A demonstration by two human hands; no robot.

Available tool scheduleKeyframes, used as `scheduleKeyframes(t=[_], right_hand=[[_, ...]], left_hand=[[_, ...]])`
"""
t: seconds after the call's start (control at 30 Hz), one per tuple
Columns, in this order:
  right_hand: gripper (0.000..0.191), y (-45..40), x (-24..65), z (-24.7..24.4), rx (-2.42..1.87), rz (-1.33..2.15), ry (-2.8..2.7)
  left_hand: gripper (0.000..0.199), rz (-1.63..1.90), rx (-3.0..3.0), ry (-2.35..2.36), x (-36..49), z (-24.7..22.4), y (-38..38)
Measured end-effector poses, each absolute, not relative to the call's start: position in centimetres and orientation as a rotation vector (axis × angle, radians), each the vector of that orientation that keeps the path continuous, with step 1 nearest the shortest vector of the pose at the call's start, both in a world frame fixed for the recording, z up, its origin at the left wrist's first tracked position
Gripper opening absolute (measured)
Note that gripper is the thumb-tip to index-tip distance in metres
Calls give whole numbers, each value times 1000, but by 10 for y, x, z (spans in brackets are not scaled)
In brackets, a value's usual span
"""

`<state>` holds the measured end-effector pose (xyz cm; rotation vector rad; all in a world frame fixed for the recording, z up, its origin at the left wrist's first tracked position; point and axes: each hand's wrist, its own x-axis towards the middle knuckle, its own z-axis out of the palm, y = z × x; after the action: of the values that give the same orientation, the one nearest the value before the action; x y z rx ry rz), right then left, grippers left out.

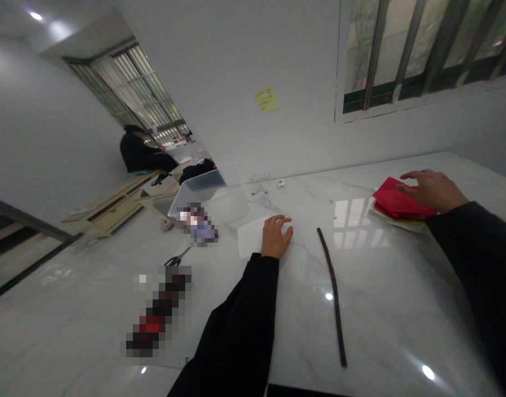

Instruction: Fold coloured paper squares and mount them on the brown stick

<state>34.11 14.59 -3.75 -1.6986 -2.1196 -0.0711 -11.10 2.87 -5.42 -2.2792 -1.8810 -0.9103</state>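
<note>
Red folded paper (pixel 402 199) is being touched by the right hand (pixel 432 190), fingers spread and nothing gripped, near the far edge of the marble table (pixel 402 331); a white paper sheet (pixel 251 237) is covered by the relaxed, ungripping left hand (pixel 275 237), with a dark strip (pixel 333 292) lying between them.

The left hand (pixel 275 237) and right hand (pixel 432 191) rest palm-down, fingers slightly spread.
</note>
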Motion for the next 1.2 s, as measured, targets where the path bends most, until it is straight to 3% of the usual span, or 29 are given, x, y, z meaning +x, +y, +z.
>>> scheduleKeyframes(t=[0.23, 0.43, 0.53, 0.8, 1.1, 1.2], right_hand=[[65, 141, 333, -34, -1801, -129, -2193], [38, 118, 265, -27, -1559, -96, -2312], [37, 99, 219, -31, -1421, 121, -2491], [32, 75, 169, -56, -1286, 279, -2468], [40, 91, 186, -67, -1300, 146, -2464], [35, 95, 195, -56, -1343, 41, -2445]], left_hand=[[22, -922, -2373, -1876, -104, -50, 27], [22, -920, -2561, -1878, -85, -45, 17], [25, -921, -2697, -1802, -72, -44, 10], [25, -895, -2731, -1803, -63, -47, 5], [21, -839, -2468, -1857, -83, -49, 17], [28, -790, -2285, -1952, -96, -48, 19]])
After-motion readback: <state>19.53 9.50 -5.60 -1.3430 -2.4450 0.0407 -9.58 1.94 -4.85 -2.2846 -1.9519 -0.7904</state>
